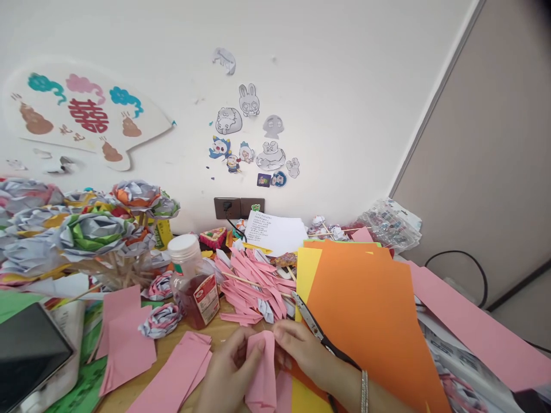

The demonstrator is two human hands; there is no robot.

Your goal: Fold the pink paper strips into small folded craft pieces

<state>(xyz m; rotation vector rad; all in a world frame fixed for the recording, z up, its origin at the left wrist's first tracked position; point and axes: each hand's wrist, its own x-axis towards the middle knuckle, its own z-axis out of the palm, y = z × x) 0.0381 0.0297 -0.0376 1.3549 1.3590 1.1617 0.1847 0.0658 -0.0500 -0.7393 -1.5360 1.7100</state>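
A folded strip of pink paper [263, 376] is held upright low in the middle of the view. My left hand [235, 367] grips its left side, thumb pressed on the front face. At its upper right corner, my right hand [301, 347] pinches the edge; a beaded bracelet circles that wrist. Black-handled scissors [312, 324] lie just beyond my right hand, partly beneath the forearm. Behind both hands is a heap of folded pink paper pieces [258, 281]. To the left of my left hand rests a stack of pink strips [176, 373].
Orange sheets [361, 321] over yellow paper cover the right side. At left stand paper flowers [94, 235], a jar of red liquid [198, 301] and a dark-screened device [30, 350]. A handwritten sheet [279, 232] leans near the wall socket [226, 208].
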